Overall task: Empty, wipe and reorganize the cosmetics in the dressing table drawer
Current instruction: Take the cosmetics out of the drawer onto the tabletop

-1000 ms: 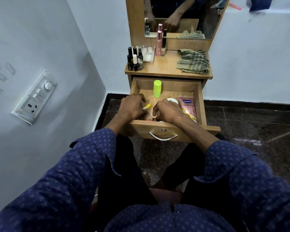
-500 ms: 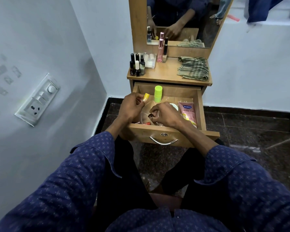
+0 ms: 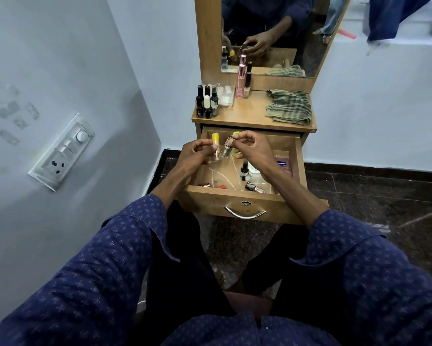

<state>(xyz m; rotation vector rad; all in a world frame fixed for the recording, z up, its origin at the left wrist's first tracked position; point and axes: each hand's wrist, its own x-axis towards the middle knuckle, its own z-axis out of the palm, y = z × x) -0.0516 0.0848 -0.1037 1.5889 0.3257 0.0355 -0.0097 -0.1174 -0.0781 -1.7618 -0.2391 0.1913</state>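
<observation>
Both hands have risen out of the drawer [image 3: 242,216] since the earlier frame. Your left hand [image 3: 196,154] grips a yellow-capped tube [image 3: 215,143]; your right hand [image 3: 249,148] pinches a small glass bottle [image 3: 226,149] by its cap. Carry both upright to the tabletop [image 3: 249,116] beside the standing bottles [image 3: 206,103]. Several small bottles remain scattered inside the open wooden drawer.

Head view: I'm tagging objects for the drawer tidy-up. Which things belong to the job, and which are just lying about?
Part of the job:
- open drawer
- yellow tube in the left hand
- small bottle in the right hand
- pink tube
- bottles on the tabletop
- checked cloth

Lying about:
- wall switch panel
- mirror
</observation>
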